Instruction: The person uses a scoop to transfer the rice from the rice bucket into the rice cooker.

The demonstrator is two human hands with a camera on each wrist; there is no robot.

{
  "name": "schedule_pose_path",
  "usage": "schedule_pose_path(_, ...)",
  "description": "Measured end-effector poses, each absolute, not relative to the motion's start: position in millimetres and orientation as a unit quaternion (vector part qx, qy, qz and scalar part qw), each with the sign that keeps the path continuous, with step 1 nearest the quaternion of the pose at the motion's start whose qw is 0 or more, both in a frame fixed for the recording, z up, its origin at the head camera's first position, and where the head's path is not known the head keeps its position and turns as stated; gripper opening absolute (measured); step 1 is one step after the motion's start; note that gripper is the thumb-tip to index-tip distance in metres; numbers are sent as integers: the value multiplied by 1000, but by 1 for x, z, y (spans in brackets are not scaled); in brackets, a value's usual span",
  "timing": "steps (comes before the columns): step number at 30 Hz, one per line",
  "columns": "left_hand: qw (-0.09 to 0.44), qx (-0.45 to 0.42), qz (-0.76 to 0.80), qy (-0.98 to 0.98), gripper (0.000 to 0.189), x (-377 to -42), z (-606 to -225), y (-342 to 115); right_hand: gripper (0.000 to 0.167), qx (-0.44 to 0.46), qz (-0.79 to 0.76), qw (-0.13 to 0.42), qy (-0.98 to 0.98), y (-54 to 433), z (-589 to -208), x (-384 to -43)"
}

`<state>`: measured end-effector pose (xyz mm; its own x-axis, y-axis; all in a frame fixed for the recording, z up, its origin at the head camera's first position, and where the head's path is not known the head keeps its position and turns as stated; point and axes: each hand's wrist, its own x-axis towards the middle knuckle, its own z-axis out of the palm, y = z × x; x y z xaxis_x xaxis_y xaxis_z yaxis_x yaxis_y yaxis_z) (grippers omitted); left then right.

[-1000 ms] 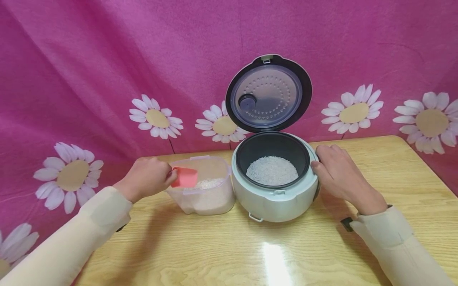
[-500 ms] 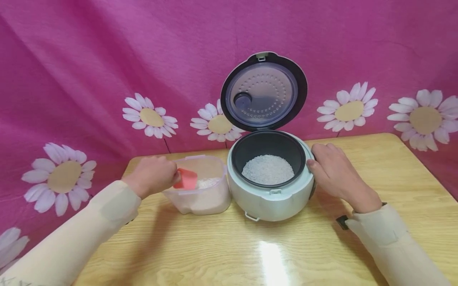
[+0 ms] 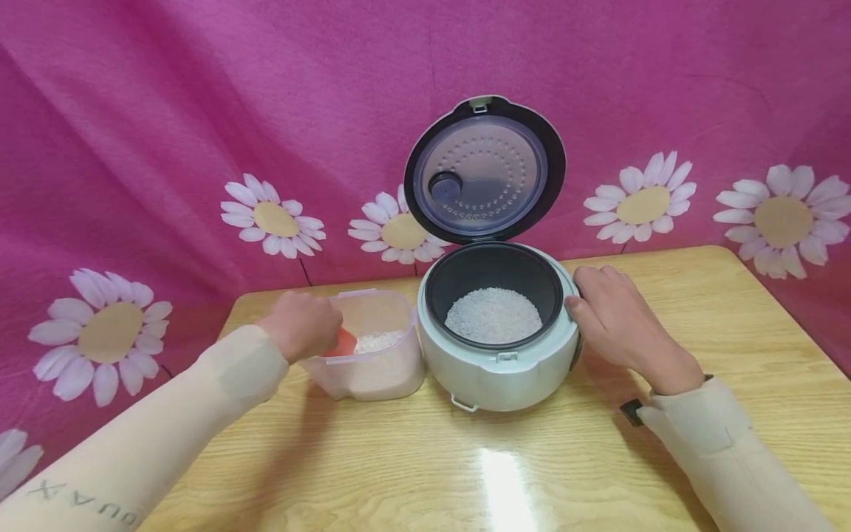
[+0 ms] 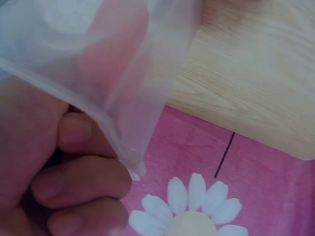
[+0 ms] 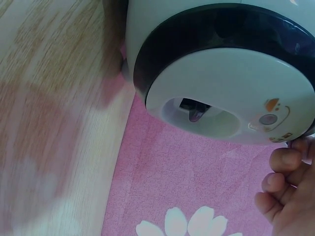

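Gripping with left fingers (image 4: 81,179) a red scoop (image 3: 346,343) inside a translucent tub (image 3: 382,380) of grainy rice (image 3: 380,341); clasping with right fingers (image 5: 285,160) a glossy, rounded cooker (image 3: 499,388).

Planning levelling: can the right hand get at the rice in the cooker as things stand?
Likely yes: the lid stands open, nothing covers the rice, and the right hand is on the cooker, near its rim.

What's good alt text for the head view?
Left hand holds a red scoop in a tub of rice; right hand grips the side of an open cooker, rice in its pot. Tub and cooker stand on a table before pink daisy cloth.
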<state>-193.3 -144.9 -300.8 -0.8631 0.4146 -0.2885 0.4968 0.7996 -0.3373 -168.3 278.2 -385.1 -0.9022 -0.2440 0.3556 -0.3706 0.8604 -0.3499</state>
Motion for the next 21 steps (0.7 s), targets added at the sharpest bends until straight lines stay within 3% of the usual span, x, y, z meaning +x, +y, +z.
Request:
schedule_pose_path(12, 112, 239, -298, 917, 26, -196, -307, -128, 14, 167, 206, 154, -952, 279, -385, -169)
schedule_pose_path(21, 128, 210, -335, 910, 20, -197, -310, -114, 13, 177, 206, 162, -949, 279, -385, -169)
